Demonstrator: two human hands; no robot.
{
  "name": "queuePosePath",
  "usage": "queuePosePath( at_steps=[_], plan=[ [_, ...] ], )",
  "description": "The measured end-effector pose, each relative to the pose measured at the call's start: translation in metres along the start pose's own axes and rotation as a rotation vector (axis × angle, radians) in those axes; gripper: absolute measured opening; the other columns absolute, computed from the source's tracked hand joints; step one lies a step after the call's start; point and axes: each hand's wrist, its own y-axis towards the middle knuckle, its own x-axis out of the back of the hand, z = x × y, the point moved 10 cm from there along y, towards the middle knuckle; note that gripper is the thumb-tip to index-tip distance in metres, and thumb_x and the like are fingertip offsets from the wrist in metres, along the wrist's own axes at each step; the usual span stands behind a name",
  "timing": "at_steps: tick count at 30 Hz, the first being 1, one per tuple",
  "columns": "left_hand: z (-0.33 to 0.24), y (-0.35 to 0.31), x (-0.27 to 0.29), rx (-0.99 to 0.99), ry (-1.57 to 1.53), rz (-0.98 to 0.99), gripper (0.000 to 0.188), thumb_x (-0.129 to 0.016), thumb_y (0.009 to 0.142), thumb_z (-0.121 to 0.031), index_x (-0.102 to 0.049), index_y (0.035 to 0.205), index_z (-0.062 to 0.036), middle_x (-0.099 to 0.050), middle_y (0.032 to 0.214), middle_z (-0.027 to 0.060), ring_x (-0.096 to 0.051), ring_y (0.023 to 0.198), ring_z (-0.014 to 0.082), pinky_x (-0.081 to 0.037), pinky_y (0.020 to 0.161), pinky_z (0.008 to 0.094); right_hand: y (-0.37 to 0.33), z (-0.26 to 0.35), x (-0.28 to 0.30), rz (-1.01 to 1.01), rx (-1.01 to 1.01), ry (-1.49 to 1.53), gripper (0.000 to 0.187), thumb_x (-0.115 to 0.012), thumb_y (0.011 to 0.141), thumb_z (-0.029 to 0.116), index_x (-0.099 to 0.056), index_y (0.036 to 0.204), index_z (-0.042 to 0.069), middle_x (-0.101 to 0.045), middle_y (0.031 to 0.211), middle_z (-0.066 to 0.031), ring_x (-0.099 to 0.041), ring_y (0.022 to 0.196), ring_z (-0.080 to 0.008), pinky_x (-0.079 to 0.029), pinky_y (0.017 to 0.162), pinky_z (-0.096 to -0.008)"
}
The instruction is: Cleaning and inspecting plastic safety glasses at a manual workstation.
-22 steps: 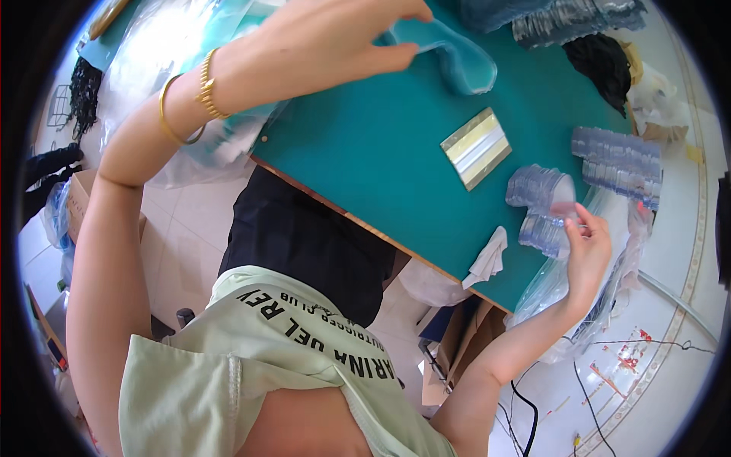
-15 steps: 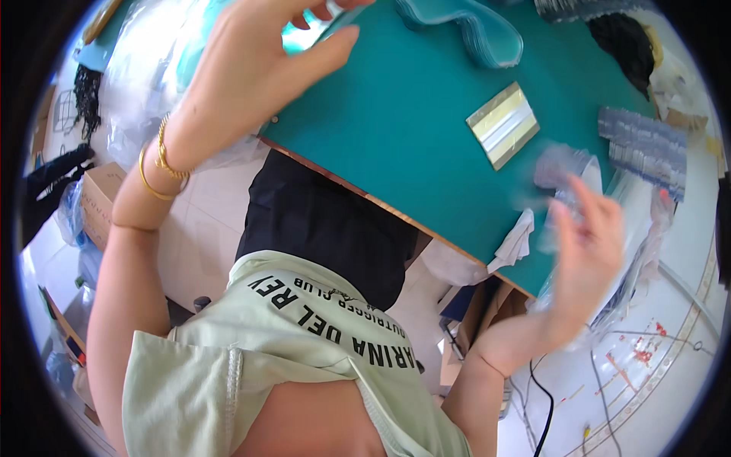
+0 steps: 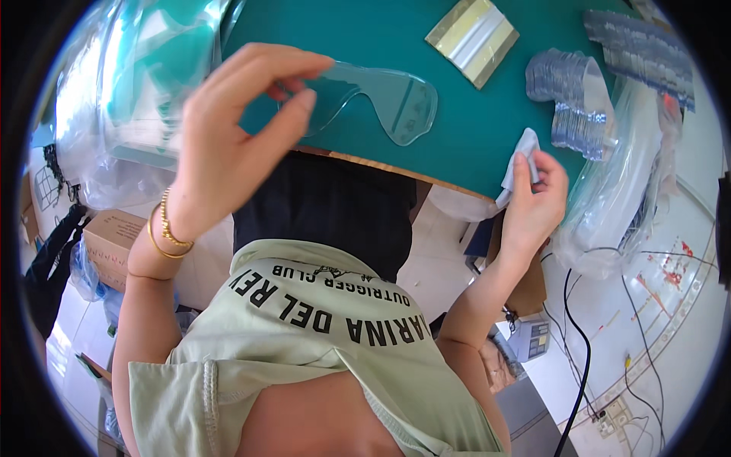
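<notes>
My left hand pinches one end of a clear, goggle-shaped plastic lens between thumb and fingers. The lens stretches rightward over the green table, near its front edge; its left end is partly covered by my fingers. Over at the table's right front corner, my right hand has its thumb and fingers closed on a small whitish cloth, bunched up, with its lower end at the table edge.
A flat square piece with yellow strips lies at the back. Stacked clear lenses stand on the right, with another stack behind. Clear plastic bags crowd the left side; more plastic hangs at the right. Black cables cross the floor.
My left hand has come nearer, with a single lens now showing in it. The right hand, raised and blurred before, has taken hold of the cloth. The view has shifted; the far lens stack left it.
</notes>
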Motion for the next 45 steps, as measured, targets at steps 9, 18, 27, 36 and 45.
queuePosePath(
  at_steps=[9,18,27,36,45],
  plan=[
    [-0.039,-0.03,-0.167,0.513,-1.211,0.622,0.065,-0.064,0.098,-0.009,-0.03,0.152,0.0009,-0.049,0.143,0.014,-0.051,0.128,0.0211,-0.044,0.106,0.0351,-0.062,0.005,-0.026,0.488,-0.592,1.341,0.022,-0.052,0.103,0.015,-0.062,0.111,-0.003,-0.07,0.101,-0.0108,-0.067,0.088,-0.0143,-0.055,0.077,-0.0277],
    [-0.034,-0.045,-0.197,0.727,-1.362,0.616,0.018,-0.07,0.095,-0.016,-0.069,0.097,0.0019,-0.069,0.086,0.0037,-0.061,0.074,0.0065,-0.052,0.069,0.0221,-0.074,0.027,-0.001,0.33,-0.305,1.38,0.069,-0.076,0.089,0.02,-0.035,0.141,0.0,-0.055,0.128,-0.0154,-0.057,0.115,-0.0226,-0.047,0.095,-0.0329],
    [-0.038,-0.057,-0.209,0.865,-1.601,0.69,0.017,-0.056,0.101,-0.015,-0.063,0.089,-0.0053,-0.062,0.086,-0.0015,-0.055,0.078,0.0064,-0.046,0.074,0.0251,-0.111,-0.048,0.02,0.291,-0.665,1.061,0.017,-0.062,0.098,0.011,-0.064,0.106,-0.003,-0.067,0.092,-0.0043,-0.06,0.08,-0.0063,-0.047,0.074,-0.0209],
    [-0.047,-0.088,-0.223,1.302,-1.915,0.808,0.037,-0.037,0.104,-0.025,-0.054,0.127,-0.0012,-0.062,0.126,0.0092,-0.06,0.116,0.0218,-0.048,0.102,0.0399,-0.097,-0.028,0.017,0.387,-0.406,0.969,0.062,-0.065,0.095,0.042,-0.053,0.135,-0.003,-0.06,0.129,-0.0137,-0.054,0.124,-0.0241,-0.037,0.108,-0.0362],
    [-0.039,-0.099,-0.229,1.263,-1.545,0.804,0.031,-0.052,0.102,-0.023,-0.055,0.124,-0.0015,-0.062,0.121,0.0074,-0.06,0.114,0.0179,-0.052,0.092,0.0405,-0.083,-0.015,0.026,0.326,-0.355,0.639,0.005,-0.068,0.092,0.005,-0.069,0.094,0.001,-0.062,0.092,-0.0003,-0.049,0.076,-0.0048,-0.039,0.068,-0.0192]
  ],
)
